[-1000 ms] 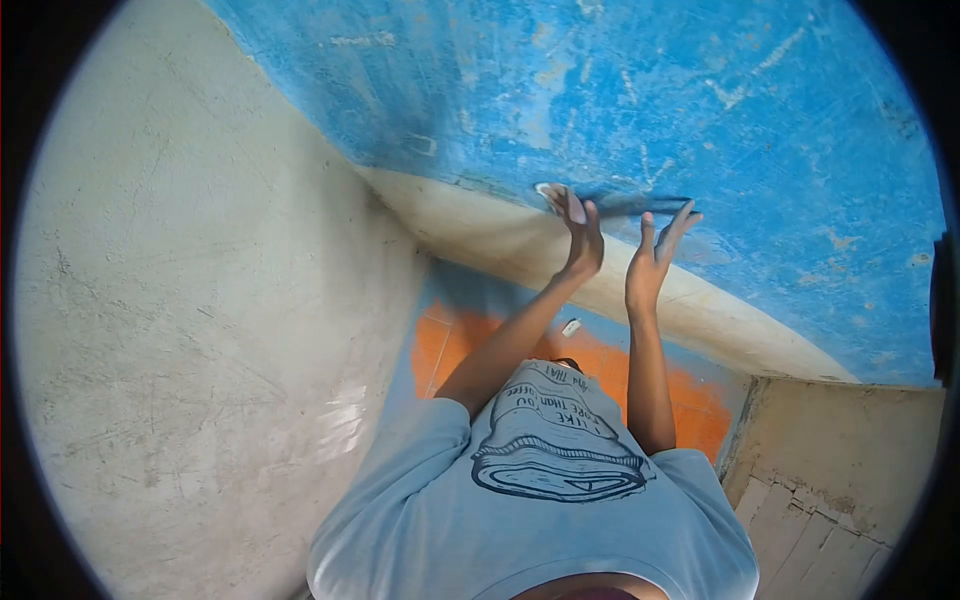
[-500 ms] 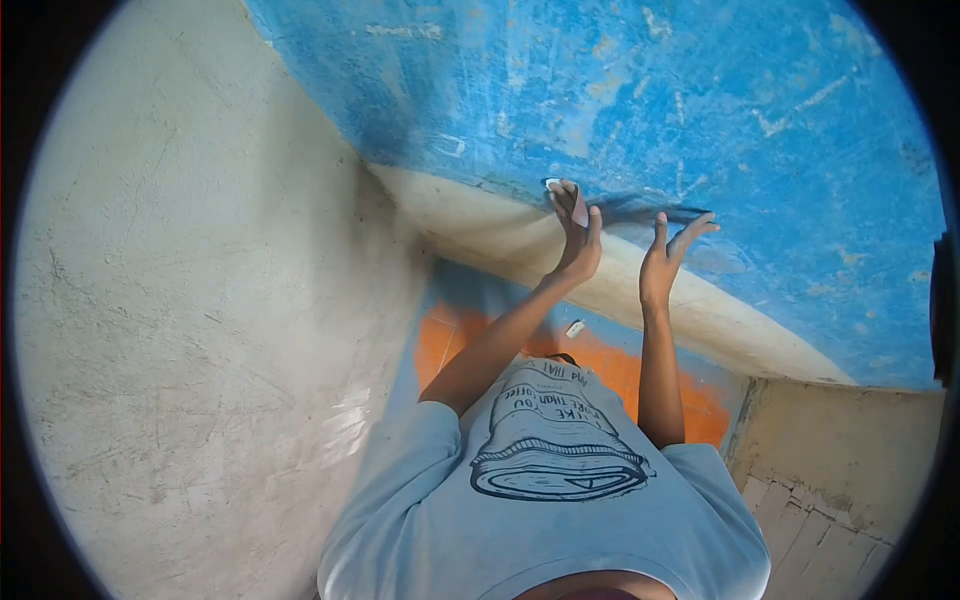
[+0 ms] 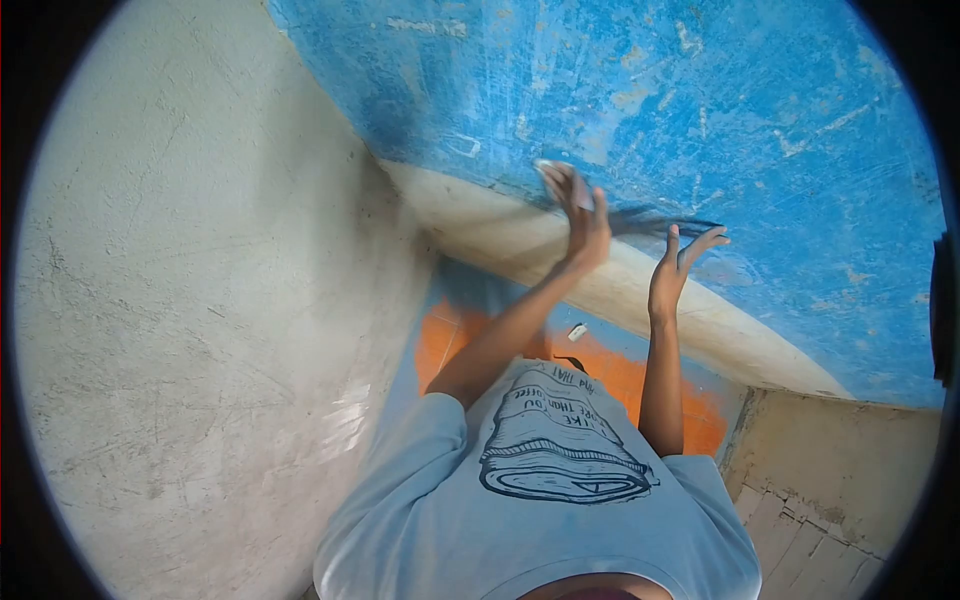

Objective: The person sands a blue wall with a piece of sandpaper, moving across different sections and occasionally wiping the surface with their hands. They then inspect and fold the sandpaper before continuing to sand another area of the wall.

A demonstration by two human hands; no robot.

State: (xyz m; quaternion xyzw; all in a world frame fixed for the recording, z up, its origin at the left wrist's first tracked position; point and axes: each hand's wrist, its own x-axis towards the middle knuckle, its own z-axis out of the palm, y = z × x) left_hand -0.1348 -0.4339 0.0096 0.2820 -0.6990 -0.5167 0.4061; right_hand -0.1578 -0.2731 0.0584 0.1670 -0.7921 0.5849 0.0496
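Since the earlier frame, left hand (image 3: 588,238) has shifted up-left across the scuffed blue painted wall (image 3: 620,80). Thin, pale pinkish sheet (image 3: 582,193) held at the wall under its blurred fingers, close together, thumb apart; likely laid so to spread pressure. Right hand (image 3: 668,285) empty, thumb and fingers spread, near the wall, perhaps for balance; contact unclear.

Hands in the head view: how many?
2: left hand, holding a pale piece at the lower edge of the blue wall; right hand, thumb raised, to its right.
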